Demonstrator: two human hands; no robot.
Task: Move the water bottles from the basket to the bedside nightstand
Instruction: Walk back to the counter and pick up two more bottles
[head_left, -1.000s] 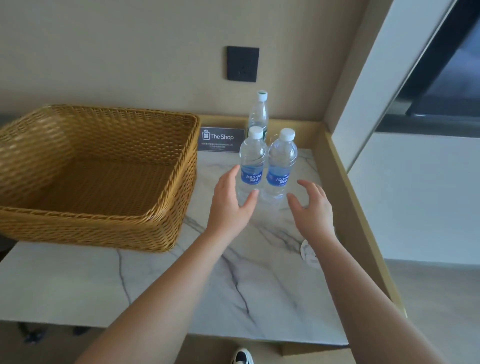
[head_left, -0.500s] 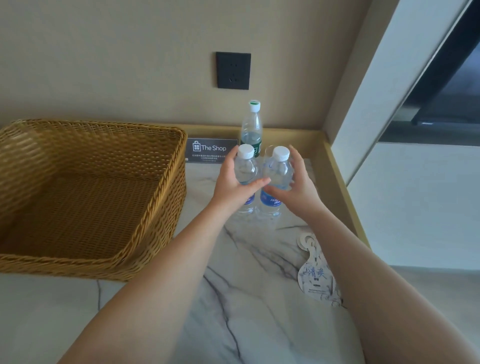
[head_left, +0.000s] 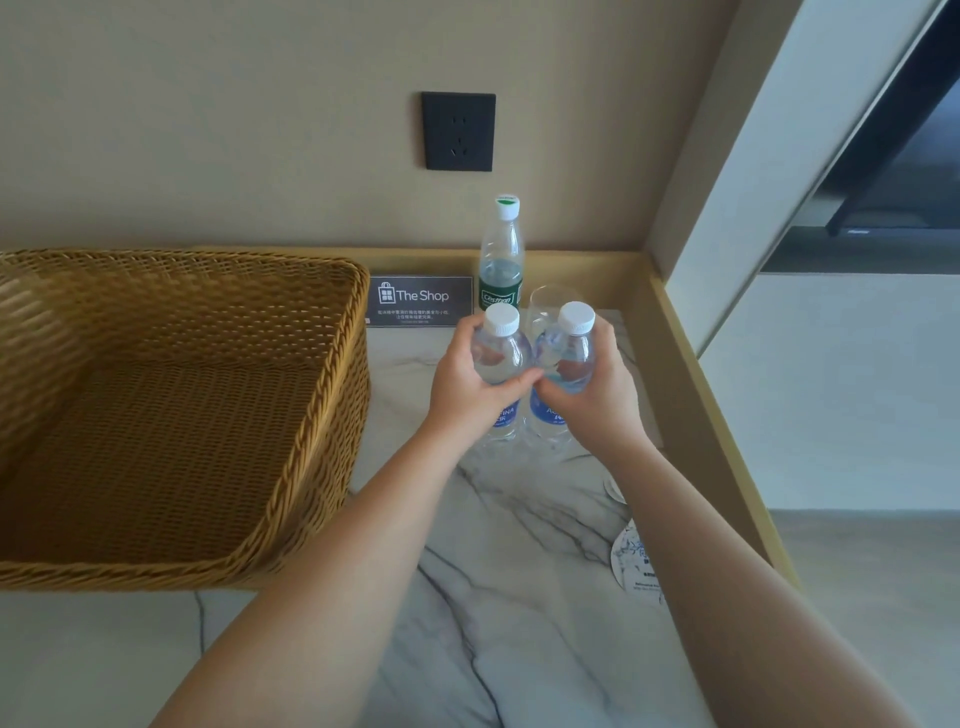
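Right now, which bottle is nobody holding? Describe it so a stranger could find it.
Find the black wall socket. Directly below it, against the wall beside The Shop sign, stands the untouched bottle. It is taller than the two held bottles, with a green label and green-topped cap.

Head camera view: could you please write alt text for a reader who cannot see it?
A person's left hand and right hand each grip a small blue-labelled water bottle, left bottle and right bottle, on a marble top. A wicker basket sits left; a green-labelled bottle stands behind.
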